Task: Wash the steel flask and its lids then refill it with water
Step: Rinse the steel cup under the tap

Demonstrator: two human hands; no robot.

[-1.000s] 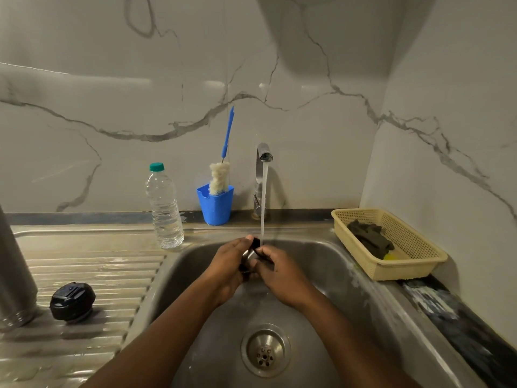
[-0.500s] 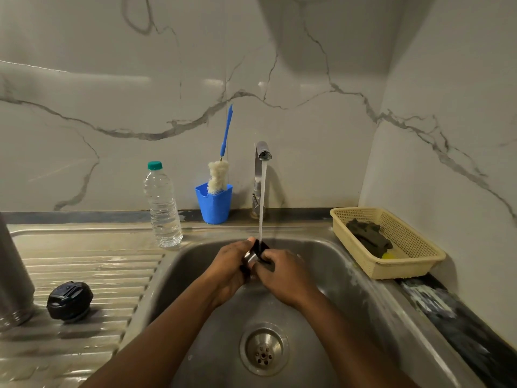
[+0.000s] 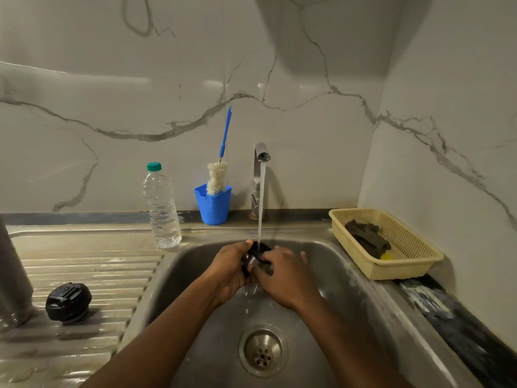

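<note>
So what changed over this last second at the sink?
Very little. Both hands, left hand and right hand, keep the small black lid under the running tap; only the fingers shift slightly. The other lid, flask and bottle stayed put.

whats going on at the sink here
A person is rinsing a small black lid under the running tap, holding it in both the left hand and right hand over the sink. Another black lid lies on the drainboard, beside the steel flask at the left edge.
</note>
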